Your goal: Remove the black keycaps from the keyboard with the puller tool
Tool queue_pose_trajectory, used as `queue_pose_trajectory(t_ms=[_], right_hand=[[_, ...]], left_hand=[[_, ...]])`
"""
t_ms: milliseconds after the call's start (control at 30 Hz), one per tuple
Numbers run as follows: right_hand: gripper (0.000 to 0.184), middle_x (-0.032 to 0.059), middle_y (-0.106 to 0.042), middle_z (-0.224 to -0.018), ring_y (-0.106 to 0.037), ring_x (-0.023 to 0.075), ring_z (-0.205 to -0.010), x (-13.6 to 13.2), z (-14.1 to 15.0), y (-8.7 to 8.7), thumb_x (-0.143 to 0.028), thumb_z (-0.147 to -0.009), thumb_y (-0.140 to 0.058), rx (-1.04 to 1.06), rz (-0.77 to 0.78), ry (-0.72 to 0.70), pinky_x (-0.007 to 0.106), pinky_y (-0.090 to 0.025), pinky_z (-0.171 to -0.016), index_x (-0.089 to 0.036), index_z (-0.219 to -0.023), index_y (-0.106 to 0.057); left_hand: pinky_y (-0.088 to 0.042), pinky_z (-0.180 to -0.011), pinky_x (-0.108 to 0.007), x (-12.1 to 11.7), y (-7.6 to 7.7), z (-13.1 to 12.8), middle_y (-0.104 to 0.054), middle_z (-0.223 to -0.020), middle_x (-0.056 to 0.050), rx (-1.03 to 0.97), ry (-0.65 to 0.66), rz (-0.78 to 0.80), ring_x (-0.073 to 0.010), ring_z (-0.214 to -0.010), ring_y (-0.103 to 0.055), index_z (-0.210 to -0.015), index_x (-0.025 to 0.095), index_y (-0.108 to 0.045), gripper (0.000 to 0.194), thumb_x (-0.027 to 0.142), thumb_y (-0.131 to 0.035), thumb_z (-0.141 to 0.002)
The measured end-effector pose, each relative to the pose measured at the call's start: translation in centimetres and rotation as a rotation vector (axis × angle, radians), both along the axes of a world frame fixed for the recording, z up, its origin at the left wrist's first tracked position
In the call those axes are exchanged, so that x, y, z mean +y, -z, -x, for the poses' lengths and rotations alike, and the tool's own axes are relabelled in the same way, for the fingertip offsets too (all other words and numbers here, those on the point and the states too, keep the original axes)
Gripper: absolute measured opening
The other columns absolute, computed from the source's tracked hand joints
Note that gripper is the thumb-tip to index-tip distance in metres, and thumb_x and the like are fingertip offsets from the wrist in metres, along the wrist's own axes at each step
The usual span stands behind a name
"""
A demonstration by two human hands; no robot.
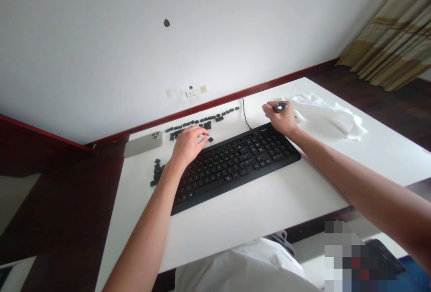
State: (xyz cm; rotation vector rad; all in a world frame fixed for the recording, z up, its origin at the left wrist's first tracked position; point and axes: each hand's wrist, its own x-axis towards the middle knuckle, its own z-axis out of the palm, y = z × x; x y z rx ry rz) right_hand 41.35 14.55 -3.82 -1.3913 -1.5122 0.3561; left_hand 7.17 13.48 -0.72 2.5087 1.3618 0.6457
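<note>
A black keyboard [232, 164] lies slanted on the white table [269, 202]. My left hand [188, 144] rests over its far left corner, fingers spread and curled toward a loose black keycap [210, 139]. Rows of removed keycaps [198, 123] lie beyond the keyboard, and a small pile of keycaps [157, 173] sits to its left. Past the keyboard's far right corner, my right hand [281, 117] is closed around a small dark tool with a shiny tip [280, 107].
A phone [143, 143] lies face down at the table's far left. A crumpled white cloth [326, 114] is spread at the far right. The keyboard cable [245, 114] runs toward the wall. A curtain [393, 36] hangs at the right.
</note>
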Motion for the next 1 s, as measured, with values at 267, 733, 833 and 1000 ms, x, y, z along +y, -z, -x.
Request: queue_pose_trajectory(t_ms=[267, 733, 833, 1000], right_hand=[[0.043, -0.0033, -0.027, -0.058, -0.027, 0.0121, -0.057, -0.6, 0.6, -0.6, -0.03, -0.092, -0.054, -0.02, 0.012, -0.024, 0.032, -0.021, -0.055, -0.022, -0.059, -0.028], [0.041, -0.0033, -0.023, -0.061, -0.024, 0.0113, -0.059, -1.4, 1.3, -1.8, -0.027, -0.09, -0.053, 0.049, -0.059, -0.032, 0.031, -0.02, -0.056, -0.022, -0.059, -0.027], [0.041, -0.0036, -0.022, -0.06, -0.023, 0.011, -0.058, -1.5, 1.3, -2.0, -0.027, -0.089, -0.053, 0.032, -0.039, -0.039, 0.031, -0.02, -0.056, -0.021, -0.059, -0.026], [0.04, -0.0036, -0.024, -0.06, -0.025, 0.0109, -0.058, -1.7, 1.6, -2.1, -0.026, -0.089, -0.054, 0.02, -0.012, -0.069, 0.03, -0.022, -0.056, -0.021, -0.059, -0.028]], left_hand=[[-0.047, -0.073, -0.03, 0.4, 0.6, -1.5, -0.074, -0.088, -0.001, 0.176, -0.022, 0.007, -0.0183, -0.081, -0.066, -0.094, 0.025, -0.079, 0.008, 0.028, -0.072, -0.092], [-0.05, -0.076, -0.032, 4.3, -0.1, -5.0, -0.077, -0.096, -0.005, 0.346, 0.012, -0.083, -0.0238, -0.09, -0.069, -0.098, 0.024, -0.076, 0.017, 0.016, -0.062, -0.092], [-0.049, -0.075, -0.031, 4.6, -0.1, -4.6, -0.076, -0.094, -0.003, 0.33, -0.011, -0.075, -0.0225, -0.087, -0.069, -0.102, 0.025, -0.076, 0.019, 0.018, -0.062, -0.093], [-0.048, -0.072, -0.03, 1.6, -1.1, -2.1, -0.069, -0.08, 0.0, 0.221, -0.055, -0.059, -0.0193, -0.077, -0.065, -0.111, 0.025, -0.074, 0.019, 0.027, -0.064, -0.095]])
